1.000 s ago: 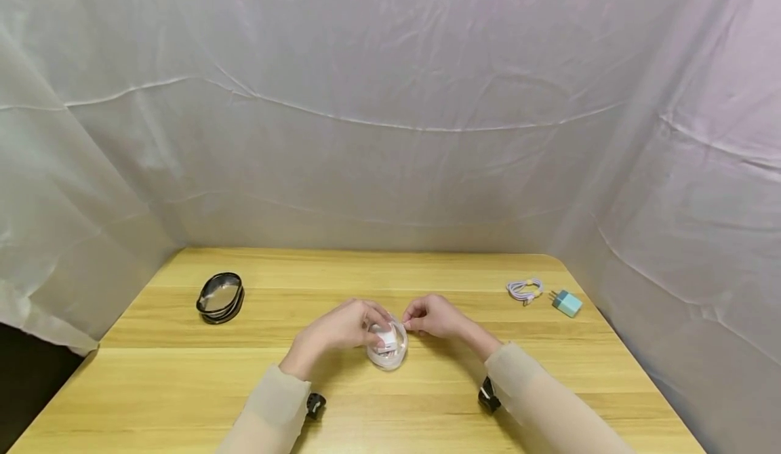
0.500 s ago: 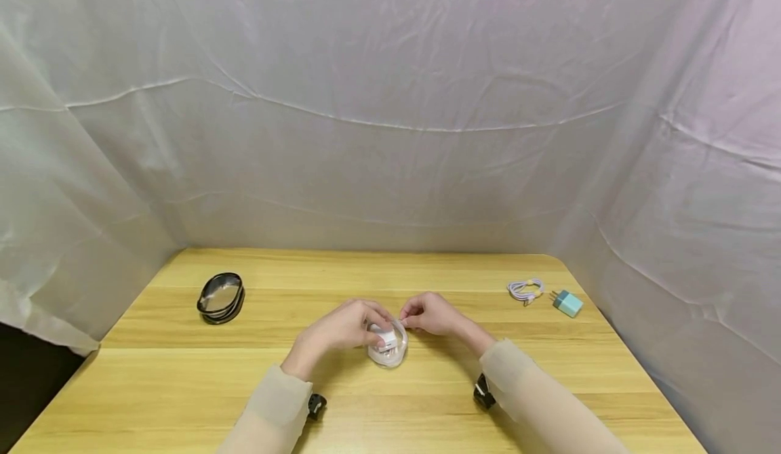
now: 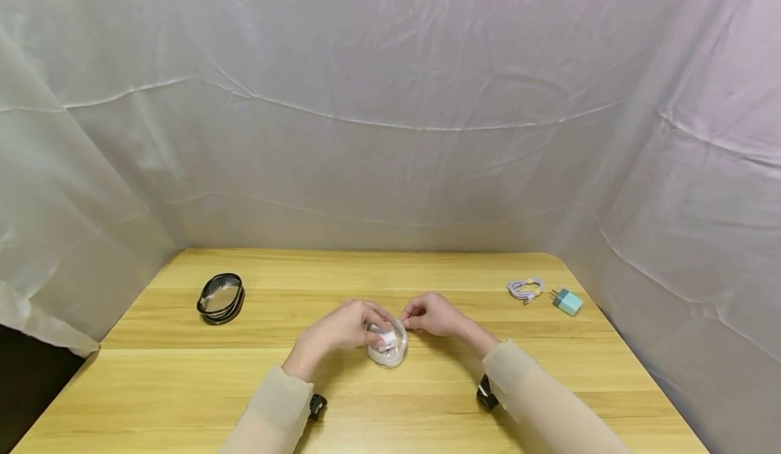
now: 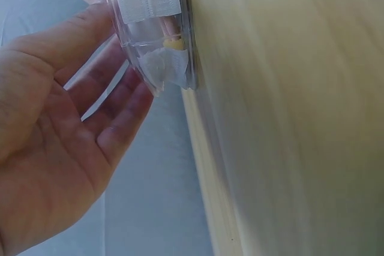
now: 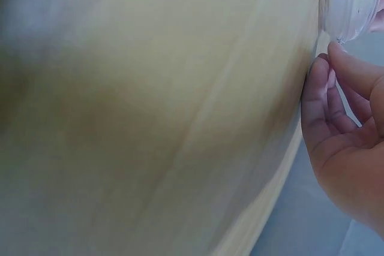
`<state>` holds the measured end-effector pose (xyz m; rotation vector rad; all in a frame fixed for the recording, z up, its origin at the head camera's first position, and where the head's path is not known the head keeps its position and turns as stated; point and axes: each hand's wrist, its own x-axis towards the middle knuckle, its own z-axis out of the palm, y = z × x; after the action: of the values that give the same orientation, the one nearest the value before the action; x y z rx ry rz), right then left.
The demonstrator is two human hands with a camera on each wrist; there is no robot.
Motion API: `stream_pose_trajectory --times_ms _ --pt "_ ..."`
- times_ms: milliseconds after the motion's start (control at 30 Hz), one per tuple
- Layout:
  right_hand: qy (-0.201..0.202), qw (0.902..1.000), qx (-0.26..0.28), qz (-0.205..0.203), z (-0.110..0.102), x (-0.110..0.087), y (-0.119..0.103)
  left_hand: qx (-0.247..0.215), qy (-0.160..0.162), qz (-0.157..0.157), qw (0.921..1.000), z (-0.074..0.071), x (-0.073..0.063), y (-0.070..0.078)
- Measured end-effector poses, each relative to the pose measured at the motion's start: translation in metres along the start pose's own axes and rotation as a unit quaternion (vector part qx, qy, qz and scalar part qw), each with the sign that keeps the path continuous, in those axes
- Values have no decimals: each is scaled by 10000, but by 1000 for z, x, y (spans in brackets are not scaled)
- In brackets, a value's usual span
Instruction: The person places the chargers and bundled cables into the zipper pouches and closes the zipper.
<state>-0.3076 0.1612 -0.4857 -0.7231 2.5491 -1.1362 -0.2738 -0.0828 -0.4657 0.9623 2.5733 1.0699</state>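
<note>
A clear rounded plastic case (image 3: pixel 396 356) rests on the wooden table at the middle, with a white block, perhaps a charger, and other small items inside. My left hand (image 3: pixel 349 324) holds the case from its left side. In the left wrist view, the thumb and fingers of that hand (image 4: pixel 66 100) lie about the case (image 4: pixel 156 28); a yellow bit shows through its wall. My right hand (image 3: pixel 434 315) pinches something tiny at the case's upper right edge. In the right wrist view, thumb and fingertips meet just below the case (image 5: pixel 351 4), hiding what they pinch.
A black-rimmed clear case (image 3: pixel 221 298) stands at the far left of the table (image 3: pixel 342 278). Toward the right lie a coiled lavender cable (image 3: pixel 525 290) and a teal plug adapter (image 3: pixel 567 302). Grey cloth (image 3: pixel 390 169) hangs behind and along the sides.
The right hand and forearm have shifted very slightly left. The case has turned or moved a little under the hands. My left hand keeps its hold.
</note>
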Motion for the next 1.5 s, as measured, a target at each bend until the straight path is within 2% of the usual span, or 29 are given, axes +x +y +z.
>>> stream_pose_trajectory --times_ms 333,1000,1500 --pt "38 9999 -131 28 -1 -3 2 -106 22 -147 9998 1 -1 1" --pt "-79 9999 -116 58 -2 -14 3 6 54 -220 9997 1 -1 2" --pt "-102 9999 -5 48 -1 -16 5 30 69 -21 10000 2 0 0"
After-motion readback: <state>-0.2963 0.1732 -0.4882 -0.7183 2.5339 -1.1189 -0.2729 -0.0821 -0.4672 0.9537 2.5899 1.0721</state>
